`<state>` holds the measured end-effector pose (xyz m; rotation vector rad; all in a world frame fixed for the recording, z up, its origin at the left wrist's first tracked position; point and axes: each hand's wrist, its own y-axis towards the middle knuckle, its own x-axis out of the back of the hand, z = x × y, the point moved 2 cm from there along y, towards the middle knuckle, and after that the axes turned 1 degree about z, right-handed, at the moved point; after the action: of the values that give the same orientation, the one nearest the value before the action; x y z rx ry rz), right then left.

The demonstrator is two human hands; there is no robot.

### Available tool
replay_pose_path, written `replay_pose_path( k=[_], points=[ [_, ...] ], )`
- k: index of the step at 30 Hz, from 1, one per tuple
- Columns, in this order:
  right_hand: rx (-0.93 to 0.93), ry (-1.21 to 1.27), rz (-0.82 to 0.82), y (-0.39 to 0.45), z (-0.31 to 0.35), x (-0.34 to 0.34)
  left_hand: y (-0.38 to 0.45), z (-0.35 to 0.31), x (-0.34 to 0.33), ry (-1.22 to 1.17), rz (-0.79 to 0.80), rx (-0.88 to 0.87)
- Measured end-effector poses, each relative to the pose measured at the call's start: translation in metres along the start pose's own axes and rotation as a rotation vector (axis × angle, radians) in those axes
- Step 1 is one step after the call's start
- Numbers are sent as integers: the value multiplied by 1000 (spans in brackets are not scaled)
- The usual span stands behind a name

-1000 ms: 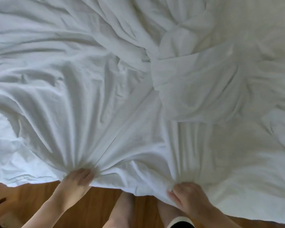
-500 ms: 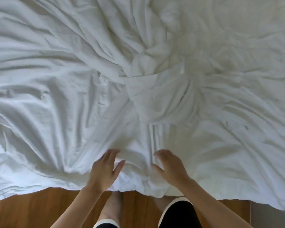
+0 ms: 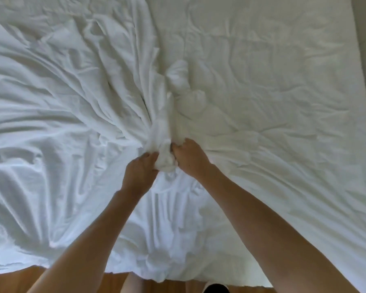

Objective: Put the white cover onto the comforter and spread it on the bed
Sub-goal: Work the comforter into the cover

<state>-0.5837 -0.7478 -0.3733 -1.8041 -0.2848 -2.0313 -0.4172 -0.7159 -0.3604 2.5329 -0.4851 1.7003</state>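
On the left the white cover lies over the bed in deep wrinkles — its folds fan out leftward and toward the near edge, and all converge on one gathered point near the middle of the view. From that point a twisted rope of the same cloth runs away from the person, its long axis pointing up the bed and leaning a little right, ending in a knotted lump with a second bulge just beside it.

The left hand has its fingers curled round the near end of the twisted rope, gripping a bunch of fabric. The right hand is touching the same bunch from the other side, fingers bent in and pinching the cloth; the two hands sit just beside each other with the white wad between them.

To the right lies the comforter — flatter, creamier in tone, with shallow quilted creases, spread toward the far right edge of the bed. Whether any of it is already inside the cover cannot be told. No label or writing can be read on either cloth.

At the near edge the cover hangs over a wooden floor.
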Motion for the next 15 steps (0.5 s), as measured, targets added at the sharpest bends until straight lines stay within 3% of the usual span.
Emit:
replay_pose_path(
  k=[4, 7, 12, 15],
  points=[
    [-80, 84, 138, -51, 6, 14, -49, -26, 0, -158, 0, 206],
    [-100, 46, 144, -74, 17, 41, -61, -25, 19, -148, 3, 181],
    [-85, -7, -77, -47, 26, 126, -43, -35, 89, -167, -83, 112],
    [-52, -17, -275, -18, 15, 187, -20, -55, 134, -398, -82, 172]
  ],
)
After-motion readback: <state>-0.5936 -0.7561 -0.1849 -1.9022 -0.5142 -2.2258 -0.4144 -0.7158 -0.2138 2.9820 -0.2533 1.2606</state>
